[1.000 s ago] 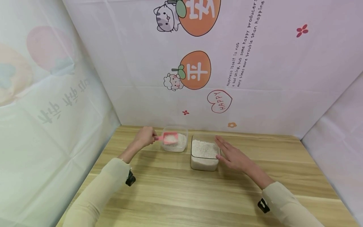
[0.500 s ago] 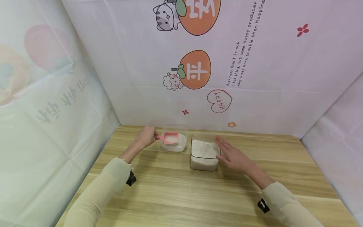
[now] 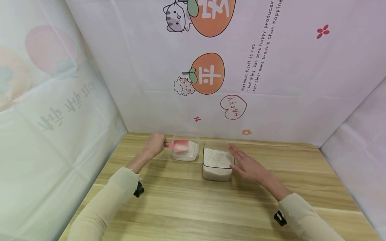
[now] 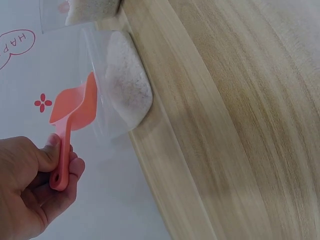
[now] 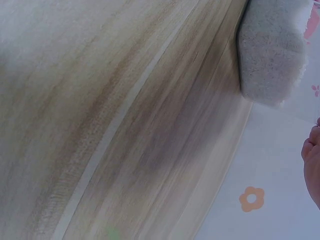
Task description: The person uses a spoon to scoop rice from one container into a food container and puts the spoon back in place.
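Observation:
My left hand [image 3: 155, 145] pinches the handle of a pink scoop [image 4: 80, 107] between thumb and fingers. In the head view the scoop's bowl, with some white rice in it, hangs over a small clear container [image 3: 185, 158] that also has rice in the bottom. Just to the right stands a larger clear container [image 3: 217, 174] with a dark rim, filled much higher with rice [image 3: 217, 158]. Against its right side rests my right hand [image 3: 248, 166], fingers extended along the rim. The right wrist view shows only a bit of that hand [image 5: 312, 160], at the edge.
Both containers stand on a wooden table [image 3: 181, 207] near its back edge. Behind rises a white printed cloth wall [image 3: 150, 73], with further cloth walls at the left [image 3: 87, 140] and right [image 3: 359, 150].
The scoop has tilted slightly and shifted a little to the left over the small container, and the rice in it looks less. My right hand has stayed at the large container.

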### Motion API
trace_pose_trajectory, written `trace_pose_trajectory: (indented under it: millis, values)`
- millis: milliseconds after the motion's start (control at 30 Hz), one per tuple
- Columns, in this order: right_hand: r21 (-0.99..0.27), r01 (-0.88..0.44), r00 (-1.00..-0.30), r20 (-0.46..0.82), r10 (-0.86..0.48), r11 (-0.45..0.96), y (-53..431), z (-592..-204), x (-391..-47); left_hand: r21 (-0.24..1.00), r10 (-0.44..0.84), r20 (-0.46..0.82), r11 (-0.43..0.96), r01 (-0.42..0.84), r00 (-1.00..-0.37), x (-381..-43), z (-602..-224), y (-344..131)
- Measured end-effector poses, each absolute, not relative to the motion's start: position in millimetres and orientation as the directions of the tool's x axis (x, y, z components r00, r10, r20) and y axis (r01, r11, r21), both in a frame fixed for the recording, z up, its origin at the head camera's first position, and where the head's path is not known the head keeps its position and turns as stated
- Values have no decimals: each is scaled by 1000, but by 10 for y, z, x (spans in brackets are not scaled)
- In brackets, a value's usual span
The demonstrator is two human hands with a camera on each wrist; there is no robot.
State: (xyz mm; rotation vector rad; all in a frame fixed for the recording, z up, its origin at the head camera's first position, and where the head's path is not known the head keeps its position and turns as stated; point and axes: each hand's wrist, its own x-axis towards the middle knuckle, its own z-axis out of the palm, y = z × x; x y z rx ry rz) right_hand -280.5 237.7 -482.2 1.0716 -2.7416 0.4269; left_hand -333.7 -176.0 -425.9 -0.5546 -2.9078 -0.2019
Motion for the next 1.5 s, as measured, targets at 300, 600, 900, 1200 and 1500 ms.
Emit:
trace_pose_trajectory:
  millis: [300, 600, 900, 1200, 1500]
  values:
    - [-179, -682, -729, 236, -642, 709, 2371, -4779, -2800, 110, 332, 212, 926, 360, -919, -3301, -4220, -1770]
    - [-113, -691, -718, 223, -659, 714, 2370, -4749, -2800, 109, 327, 223, 928, 357, -918, -3294, -4216, -1797]
    - [-50, -702, -703, 207, -680, 710, 2357, -4702, -2757, 93, 313, 224, 936, 340, -923, -3293, -4213, -1818]
    - [-67, -701, -705, 214, -676, 710, 2331, -4687, -2719, 23, 309, 244, 946, 324, -919, -3276, -4202, -1874]
    - [-53, -713, -686, 264, -679, 699, 2326, -4714, -2716, 7, 314, 262, 945, 328, -912, -3245, -4184, -1885]
